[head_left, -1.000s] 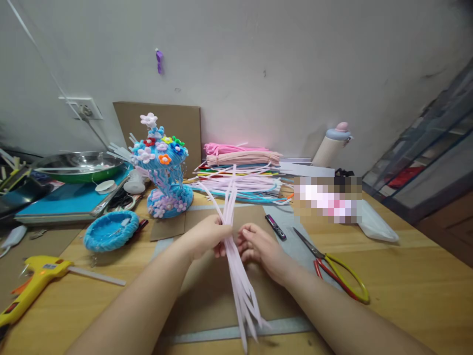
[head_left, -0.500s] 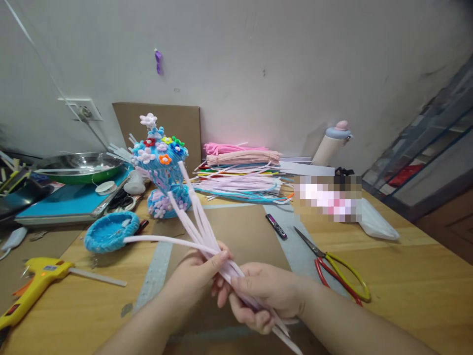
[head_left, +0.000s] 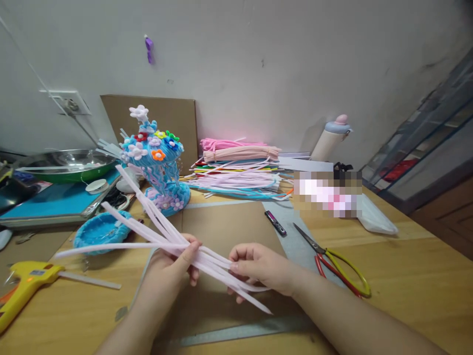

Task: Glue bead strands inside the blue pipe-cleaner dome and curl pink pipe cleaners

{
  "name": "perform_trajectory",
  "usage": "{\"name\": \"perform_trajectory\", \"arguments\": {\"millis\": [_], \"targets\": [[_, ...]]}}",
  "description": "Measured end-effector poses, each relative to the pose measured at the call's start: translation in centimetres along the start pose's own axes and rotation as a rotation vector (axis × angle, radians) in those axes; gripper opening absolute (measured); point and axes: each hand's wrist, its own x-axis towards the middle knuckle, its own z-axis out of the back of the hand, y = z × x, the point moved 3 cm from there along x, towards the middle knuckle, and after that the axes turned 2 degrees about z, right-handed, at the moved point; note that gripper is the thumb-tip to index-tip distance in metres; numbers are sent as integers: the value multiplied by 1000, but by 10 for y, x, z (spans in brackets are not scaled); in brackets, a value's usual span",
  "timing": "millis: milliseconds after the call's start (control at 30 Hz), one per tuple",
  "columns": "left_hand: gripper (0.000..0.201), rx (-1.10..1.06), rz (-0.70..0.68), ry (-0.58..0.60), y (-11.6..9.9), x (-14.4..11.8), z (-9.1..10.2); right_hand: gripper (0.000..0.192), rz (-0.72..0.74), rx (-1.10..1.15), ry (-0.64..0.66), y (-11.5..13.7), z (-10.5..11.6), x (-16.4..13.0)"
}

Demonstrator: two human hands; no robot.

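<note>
I see a wooden surface (head_left: 406,276) set against a pale plastered wall (head_left: 258,59). A sheet of brown cardboard (head_left: 229,231) lies flat on it in front of me, and a second cardboard panel (head_left: 177,118) leans against the wall. To the right stands glazed shelving (head_left: 428,148). At far left a steel bowl with a green rim (head_left: 66,165) sits on a blue board (head_left: 44,199); long pale sticks rest across the bowl, and I cannot tell what else it holds. A small blue woven dish (head_left: 98,231) lies near the left hand; its contents are unclear.

My left hand (head_left: 170,266) is closed, pinching a bundle of pale pink pipe cleaners (head_left: 155,229) between thumb and fingers. My right hand (head_left: 262,268) is closed on the same bundle at its lower end. The bundle hangs above the cardboard, fanning out up and to the left.

Behind it stands a blue pipe-cleaner ornament with small flowers (head_left: 158,167). A stack of coloured pipe cleaners (head_left: 240,167) lies by the wall, beside a capped bottle (head_left: 328,140). Red-and-yellow scissors (head_left: 332,261) lie right of the cardboard, and a yellow glue gun (head_left: 25,286) lies at left.
</note>
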Motion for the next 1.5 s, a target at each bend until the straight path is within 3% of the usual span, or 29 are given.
{"name": "perform_trajectory", "arguments": {"millis": [267, 667, 867, 1033, 1300, 1500], "targets": [[33, -130, -11, -74, 5, 7, 11, 15, 2, -41, -13, 2, 5, 0], [35, -188, -22, -141, 2, 10, 20, 16, -6, -100, 35, 9, 7, -5], [40, -175, 16, -95, 1, 9, 17, 18, 45, -171, -29, 9, 15, -2], [44, -137, 39, -69, 4, 10, 18, 21, 48, -161, 21, 7, 14, 0], [37, -81, 58, -51, 13, 15, 23, 16, 98, -116, -32, 11, 17, -1], [36, -69, 68, 32, 14, 8, 10, 18, 86, -57, -69, 10, 13, -1]]}}
